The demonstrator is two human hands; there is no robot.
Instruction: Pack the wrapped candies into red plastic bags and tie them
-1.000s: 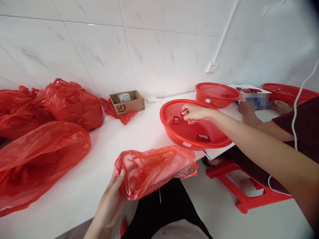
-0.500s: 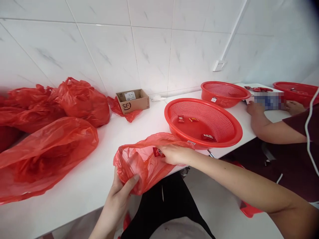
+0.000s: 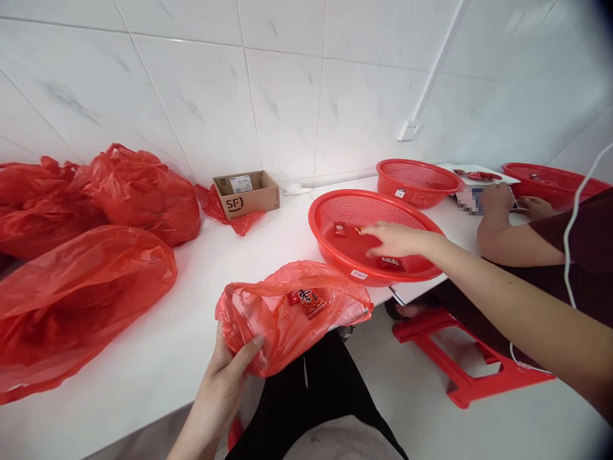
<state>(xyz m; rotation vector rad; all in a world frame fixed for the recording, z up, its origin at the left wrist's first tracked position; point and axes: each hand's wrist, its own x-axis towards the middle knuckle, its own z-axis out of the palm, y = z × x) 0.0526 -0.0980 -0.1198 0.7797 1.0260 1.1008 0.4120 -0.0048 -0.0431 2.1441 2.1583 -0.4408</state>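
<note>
Nearest, the left hand (image 3: 227, 377) pinches the side of a red bag (image 3: 287, 335) that overhangs the near edge of the table (image 3: 205, 281); should that grip slacken, the bag could sag and the packet (image 3: 309, 301) in its mouth might slide out — towards the floor; farther right, the right hand (image 3: 395, 239) reaches into a basket (image 3: 338, 259), fingers loosely spread, apparently empty; a hasty pinch could miss the small wrapper (image 3: 340, 229) lying at the basket's left — or a forearm bump shift the rim

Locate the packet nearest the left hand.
In the head view, below centre, the packet lies inside the open red bag held by the left hand, to the lower left of the nearest red basket.
</note>
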